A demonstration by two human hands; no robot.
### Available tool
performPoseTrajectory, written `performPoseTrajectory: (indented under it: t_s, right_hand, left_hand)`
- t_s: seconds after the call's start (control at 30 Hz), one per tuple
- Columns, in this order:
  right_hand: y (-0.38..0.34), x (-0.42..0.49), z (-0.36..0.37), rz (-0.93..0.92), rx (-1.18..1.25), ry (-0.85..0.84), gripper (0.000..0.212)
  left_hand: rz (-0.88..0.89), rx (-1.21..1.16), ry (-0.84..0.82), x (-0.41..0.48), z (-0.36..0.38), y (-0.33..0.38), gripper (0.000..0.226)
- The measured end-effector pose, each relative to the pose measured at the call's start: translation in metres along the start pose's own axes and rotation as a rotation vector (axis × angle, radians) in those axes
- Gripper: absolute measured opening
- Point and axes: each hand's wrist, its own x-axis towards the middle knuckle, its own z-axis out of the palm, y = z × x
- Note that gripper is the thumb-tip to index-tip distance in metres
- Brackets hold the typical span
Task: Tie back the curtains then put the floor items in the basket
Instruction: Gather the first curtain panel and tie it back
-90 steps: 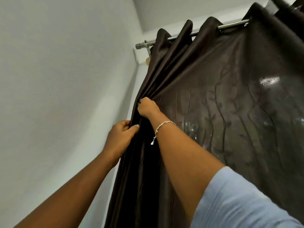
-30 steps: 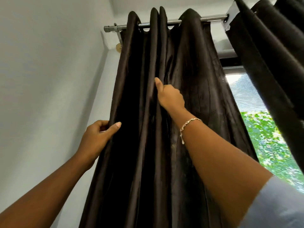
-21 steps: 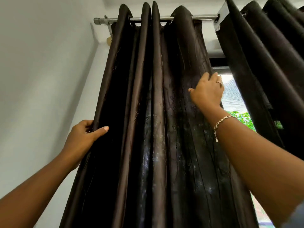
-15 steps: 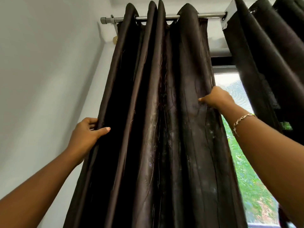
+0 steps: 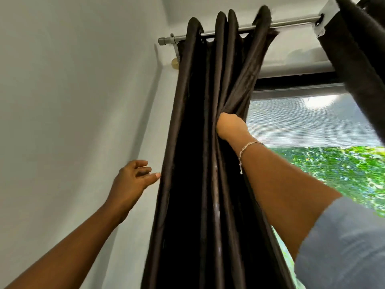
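- Two dark brown curtains hung from one metal rod. The left curtain was bunched into a narrow column beside the white wall. Only an edge of the right curtain showed, at the top right corner.
- Four folds of the left curtain crested above the rod, near its capped left end.
- One window lay bare between the two curtains, with green foliage behind its lower part.
- Two hands were raised, one to each side of the left curtain.
- The right hand was clenched around a bunch of the left curtain's right-side folds, at about mid-height of the visible cloth. Its fingers were buried in the fabric, and the cloth above the fist was drawn taut toward the rod.
- One thin chain bracelet circled the right wrist, and a pale blue sleeve covered the upper arm.
- The left hand was released, its fingers loosely spread and slightly bent, grasping nothing. Its thumb tip lay just beside the curtain's left edge. Whether it touched the cloth could not be told.
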Motion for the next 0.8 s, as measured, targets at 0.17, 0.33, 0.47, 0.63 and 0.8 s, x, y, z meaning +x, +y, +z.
performPoseTrajectory:
  t_s: [0.17, 0.33, 0.47, 0.63, 0.8]
  right_hand:
    - [-0.081, 0.007, 0.025, -0.112, 0.159, -0.095, 0.035]
    - [-0.112, 0.009, 0.024, -0.152, 0.251, -0.114, 0.032]
    - [-0.083, -0.012, 0.026, -0.082, 0.220, -0.058, 0.020]
    - [-0.020, -0.058, 0.019, 0.081, 0.143, 0.000, 0.036]
    - [0.025, -0.101, 0.009, 0.178, 0.128, -0.018, 0.021]
  left_hand:
    - [0.020, 0.016, -0.006, 0.005, -0.021, -0.002, 0.046]
    - [0.019, 0.019, -0.025, 0.001, -0.028, -0.011, 0.046]
    - [-0.003, 0.004, -0.044, -0.012, -0.029, -0.020, 0.045]
    - [-0.023, 0.006, -0.038, -0.034, -0.023, -0.021, 0.040]
    - [0.014, 0.032, -0.016, -0.056, -0.003, -0.009, 0.038]
